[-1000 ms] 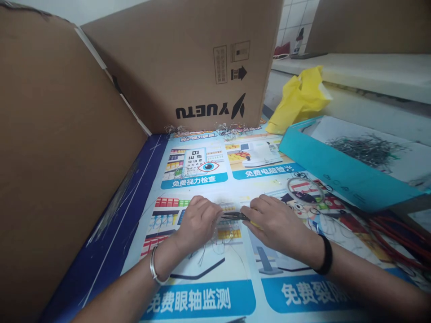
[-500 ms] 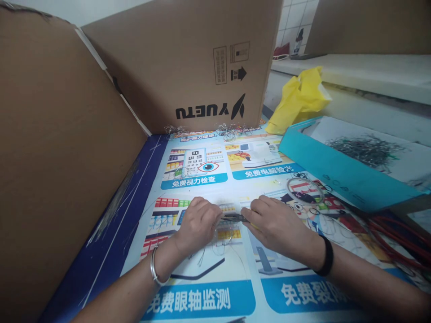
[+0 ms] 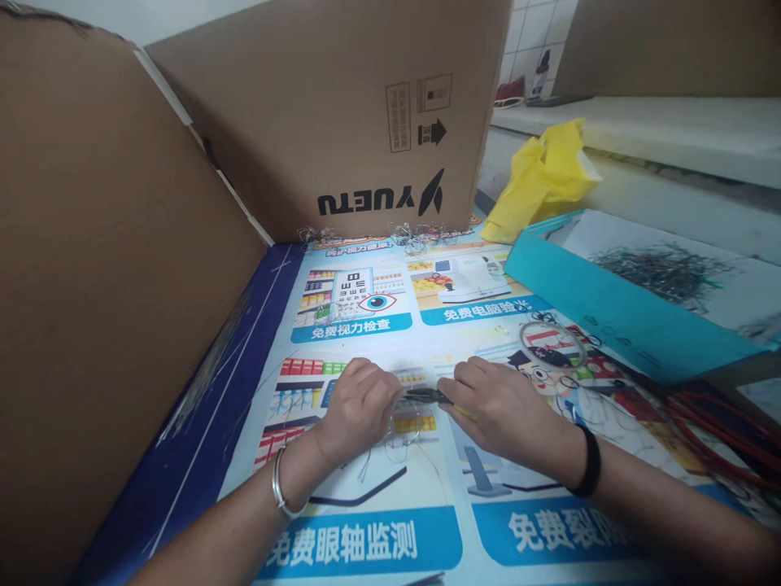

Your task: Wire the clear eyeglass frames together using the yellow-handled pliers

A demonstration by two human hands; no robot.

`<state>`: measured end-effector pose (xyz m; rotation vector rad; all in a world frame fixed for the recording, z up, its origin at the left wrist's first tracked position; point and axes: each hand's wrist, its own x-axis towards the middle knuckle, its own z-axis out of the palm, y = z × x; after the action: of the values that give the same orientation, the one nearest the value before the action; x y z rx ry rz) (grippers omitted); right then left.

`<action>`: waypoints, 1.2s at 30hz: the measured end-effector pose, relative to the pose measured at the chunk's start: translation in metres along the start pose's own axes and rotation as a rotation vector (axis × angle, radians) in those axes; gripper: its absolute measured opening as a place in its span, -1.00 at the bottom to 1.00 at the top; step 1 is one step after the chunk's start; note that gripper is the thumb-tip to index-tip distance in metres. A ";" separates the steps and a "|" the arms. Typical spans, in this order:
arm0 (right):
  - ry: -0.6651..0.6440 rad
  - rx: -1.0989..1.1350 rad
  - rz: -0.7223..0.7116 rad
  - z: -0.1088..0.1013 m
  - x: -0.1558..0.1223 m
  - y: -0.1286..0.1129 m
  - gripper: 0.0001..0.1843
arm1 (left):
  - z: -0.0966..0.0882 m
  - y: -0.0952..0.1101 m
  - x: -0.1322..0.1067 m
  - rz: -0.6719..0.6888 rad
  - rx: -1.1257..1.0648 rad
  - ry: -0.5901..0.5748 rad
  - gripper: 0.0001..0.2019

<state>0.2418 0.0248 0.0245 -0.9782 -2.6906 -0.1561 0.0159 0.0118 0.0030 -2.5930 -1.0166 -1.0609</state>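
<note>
My right hand [image 3: 491,403] is closed round a pair of pliers [image 3: 422,395]; a bit of yellow handle shows under its fingers. The dark jaws point left, to the fingertips of my left hand [image 3: 359,407]. That hand is closed in a pinch, and thin wire [image 3: 407,435] hangs in loose loops just beneath it. Where wire and jaws meet is too small to make out. Both hands are over a printed poster sheet [image 3: 427,480] that covers the table.
Cardboard panels [image 3: 293,122] wall in the left and back. On the right stands a teal box [image 3: 610,325] with a heap of wire bits [image 3: 662,268], a yellow bag [image 3: 543,179] behind it. A wire coil [image 3: 554,327] and red cables [image 3: 720,427] lie nearer.
The plier jaws have shifted very slightly between the hands. Both hands keep nearly the same place and grip.
</note>
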 end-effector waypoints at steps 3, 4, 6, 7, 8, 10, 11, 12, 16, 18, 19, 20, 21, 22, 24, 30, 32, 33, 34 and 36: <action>-0.012 0.019 0.009 0.001 0.000 0.001 -0.92 | 0.000 0.000 0.000 0.003 -0.002 -0.001 -0.88; -0.011 0.023 0.010 0.001 0.000 0.002 -0.91 | 0.000 0.000 0.000 0.006 -0.003 0.000 -0.87; -0.009 0.028 0.009 0.001 0.000 0.002 -0.90 | -0.001 0.000 0.000 0.009 -0.003 -0.002 -0.86; -0.007 0.029 0.008 0.001 -0.001 0.002 -0.89 | -0.001 0.000 -0.001 0.009 -0.005 -0.004 -0.87; -0.004 0.031 0.009 0.001 -0.001 0.002 -0.89 | 0.000 0.000 -0.001 0.007 -0.008 -0.006 -0.87; -0.002 0.038 0.011 0.001 -0.002 0.002 -0.88 | 0.000 0.000 -0.002 -0.005 -0.022 -0.006 -0.89; 0.001 0.043 0.014 0.001 -0.002 0.002 -0.88 | 0.000 0.000 -0.002 -0.013 -0.034 0.001 -0.89; 0.005 0.050 0.018 0.002 -0.002 0.003 -0.87 | 0.000 -0.001 -0.002 -0.023 -0.048 0.008 -0.90; 0.022 0.087 0.038 0.004 -0.002 0.007 -0.84 | 0.001 -0.004 0.000 -0.066 -0.133 0.042 -0.92; 0.014 0.098 0.040 0.004 -0.002 0.008 -0.83 | 0.002 -0.006 0.001 -0.076 -0.181 0.051 -0.92; 0.006 0.102 0.039 0.003 -0.002 0.009 -0.83 | 0.002 -0.007 0.002 -0.076 -0.205 0.054 -0.92; -0.003 0.106 0.038 0.002 -0.002 0.009 -0.83 | 0.002 -0.008 0.003 -0.077 -0.227 0.056 -0.91; -0.013 0.108 0.037 0.000 -0.002 0.009 -0.83 | 0.001 -0.008 0.003 -0.078 -0.248 0.056 -0.91; -0.022 0.108 0.037 -0.001 -0.001 0.009 -0.83 | 0.001 -0.009 0.003 -0.079 -0.268 0.057 -0.91; -0.036 0.100 0.035 -0.004 -0.001 0.009 -0.83 | 0.001 -0.009 0.003 -0.071 -0.298 0.061 -0.92; -0.032 0.052 0.008 -0.009 0.002 0.008 -0.87 | 0.000 -0.011 0.001 -0.029 -0.322 0.053 -0.91; -0.018 0.055 -0.010 -0.008 0.002 0.009 -0.87 | 0.000 -0.011 0.001 -0.017 -0.335 0.036 -0.90; -0.012 0.059 -0.022 -0.007 0.002 0.009 -0.87 | 0.000 -0.011 0.002 -0.006 -0.344 0.028 -0.89; -0.006 0.064 -0.035 -0.006 0.002 0.010 -0.87 | 0.000 -0.010 0.002 0.006 -0.355 0.019 -0.89; 0.007 0.077 -0.060 -0.003 0.001 0.011 -0.87 | 0.000 -0.010 0.002 0.026 -0.372 0.004 -0.88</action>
<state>0.2485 0.0331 0.0280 -0.8733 -2.6997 -0.0670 0.0109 0.0205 0.0034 -2.8762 -0.8489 -1.3611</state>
